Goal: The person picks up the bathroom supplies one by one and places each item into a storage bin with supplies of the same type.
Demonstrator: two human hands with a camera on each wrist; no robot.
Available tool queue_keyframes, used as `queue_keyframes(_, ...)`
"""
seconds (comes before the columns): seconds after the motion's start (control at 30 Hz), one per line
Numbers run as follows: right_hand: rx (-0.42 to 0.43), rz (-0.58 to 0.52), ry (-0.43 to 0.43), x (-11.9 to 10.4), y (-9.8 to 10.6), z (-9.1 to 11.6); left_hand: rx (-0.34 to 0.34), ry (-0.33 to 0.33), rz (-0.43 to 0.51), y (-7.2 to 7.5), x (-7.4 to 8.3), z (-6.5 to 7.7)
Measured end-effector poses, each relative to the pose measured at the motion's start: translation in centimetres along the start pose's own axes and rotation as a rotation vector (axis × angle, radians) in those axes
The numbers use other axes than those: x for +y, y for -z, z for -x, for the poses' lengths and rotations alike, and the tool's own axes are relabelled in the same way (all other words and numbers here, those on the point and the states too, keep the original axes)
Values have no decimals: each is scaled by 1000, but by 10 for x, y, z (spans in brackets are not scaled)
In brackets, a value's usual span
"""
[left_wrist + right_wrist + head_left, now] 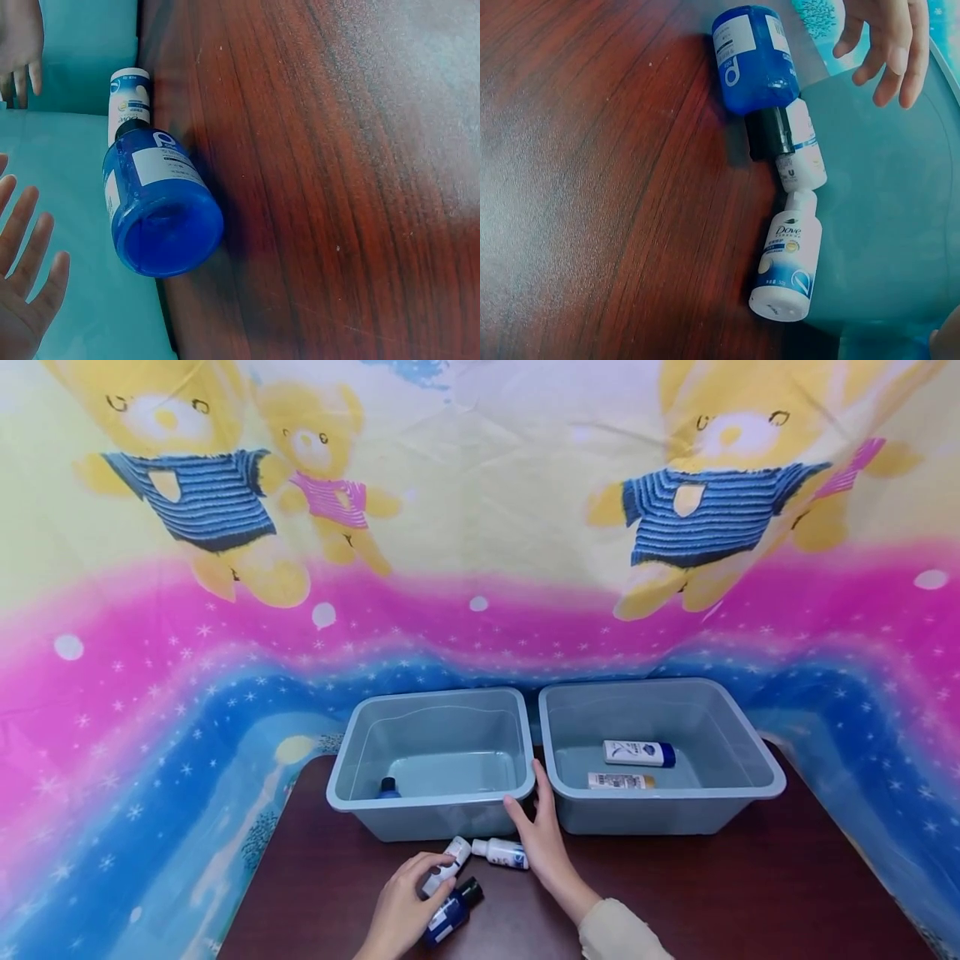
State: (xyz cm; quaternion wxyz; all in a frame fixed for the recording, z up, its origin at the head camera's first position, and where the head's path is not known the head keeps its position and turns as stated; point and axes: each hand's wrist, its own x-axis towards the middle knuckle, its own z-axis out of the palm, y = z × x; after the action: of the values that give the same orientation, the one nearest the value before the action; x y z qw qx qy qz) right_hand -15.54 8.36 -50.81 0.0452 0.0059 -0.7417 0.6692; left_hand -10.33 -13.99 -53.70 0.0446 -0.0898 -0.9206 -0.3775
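My left hand (408,897) hovers over the lying bottles, fingers spread and relaxed; in the left wrist view its fingers (30,251) hold nothing. Right beneath it lie a blue bottle with a black cap (453,912) and a white bottle (447,864). Another white bottle, labelled Dove (789,259), lies nearly end to end with that one. My right hand (546,839) has its thumb and straight forefinger at the near right corner of the left grey bin (431,802). In the right wrist view, only a bit of it shows at the lower right edge.
The right grey bin (652,817) stands beside the left one and holds a white bottle with a blue cap (637,753) and a small tube (621,781). Inside the left bin is a dark-capped blue bottle (387,789). A bear-printed cloth (465,527) hangs behind the brown table (750,893).
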Motion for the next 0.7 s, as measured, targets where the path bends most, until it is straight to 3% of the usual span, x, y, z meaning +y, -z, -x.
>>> queue_keyframes(0.37, -12, 12, 27, 6, 3, -10, -5, -35, -7, -4, 2, -1)
queue_keyframes(0.7, 2, -35, 30, 2, 1, -10, 42, -99, -133, -6, 0, 4)
